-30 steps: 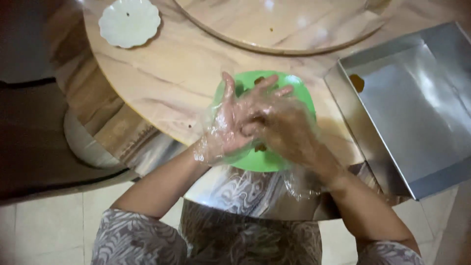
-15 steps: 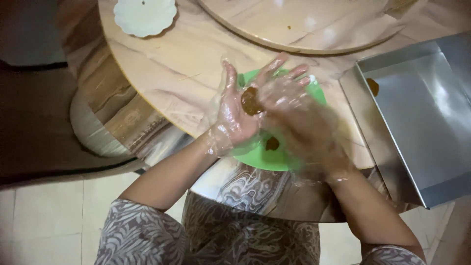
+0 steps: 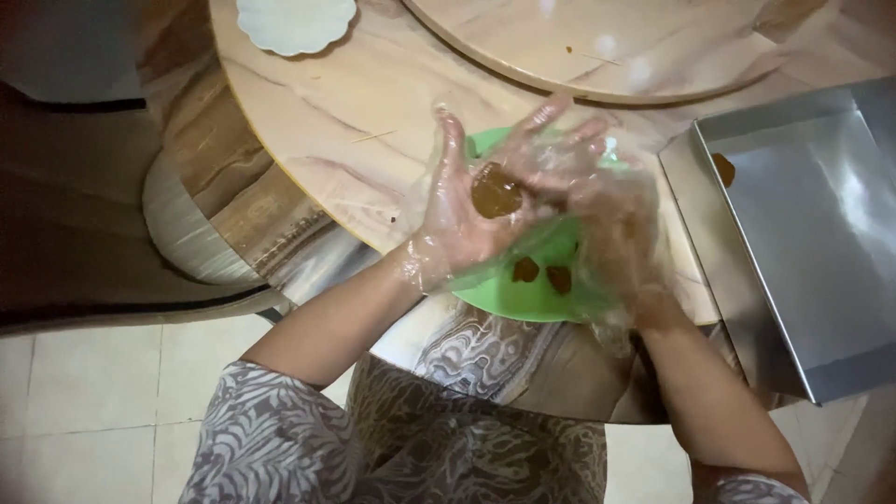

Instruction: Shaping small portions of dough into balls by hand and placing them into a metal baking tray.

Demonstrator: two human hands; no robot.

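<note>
Pale floor tiles (image 3: 84,392) run under the near rim of a round marble-patterned table (image 3: 336,131), where a person in a grey patterned dress stands. Nearest that rim sits a green round plastic plate (image 3: 537,299) carrying two small brown lumps of dough (image 3: 541,273). Above it, the left hand (image 3: 457,210), in a thin clear plastic glove, is spread open with a brown dough ball (image 3: 494,189) resting on its palm. The gloved right hand (image 3: 597,201) lies against it, fingers loosely extended and pressing the ball rather than clenching it. By my judgement one piece is mid-shaping and two wait. At the table's right edge, a shiny rectangular metal tray (image 3: 821,271) holds one brown piece (image 3: 724,169), so most work looks left. Farther off lie a round wooden turntable (image 3: 607,47) and a white scalloped dish (image 3: 294,19).
</note>
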